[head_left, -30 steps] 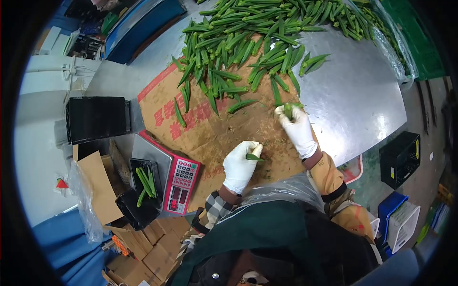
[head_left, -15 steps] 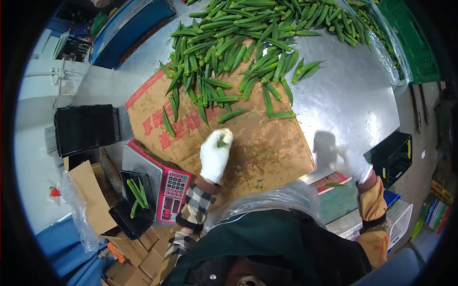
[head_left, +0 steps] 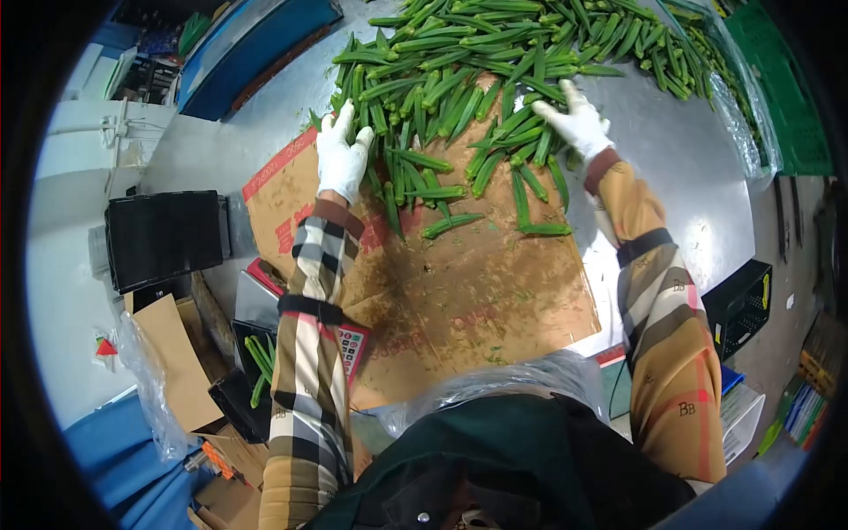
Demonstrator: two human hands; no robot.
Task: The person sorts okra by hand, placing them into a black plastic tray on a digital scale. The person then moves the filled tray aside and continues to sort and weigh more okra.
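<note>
A large heap of green okra pods (head_left: 442,93) spreads over the far part of the table and a flattened cardboard sheet (head_left: 459,283). At the left edge of the heap is my left hand (head_left: 342,157), in a white glove, thumb and fingers apart against the pods. My right hand (head_left: 579,124), also gloved in white, reaches to the heap's right side with its fingers spread around some okra. Both hands are open and grip nothing. Several loose pods lie between them on the cardboard, including one okra pod (head_left: 450,225) near its middle.
Left of the cardboard stands a red scale (head_left: 353,349), partly hidden by my sleeve, with black trays (head_left: 238,402) holding several okra pods. A stack of black trays (head_left: 166,238) sits farther left. A green crate (head_left: 777,88) and black crate (head_left: 740,305) are at right.
Both hands have moved forward to the okra heap, the left from mid-cardboard and the right from the table's near right edge. The closed left hand has opened; the green bit in it no longer shows.
</note>
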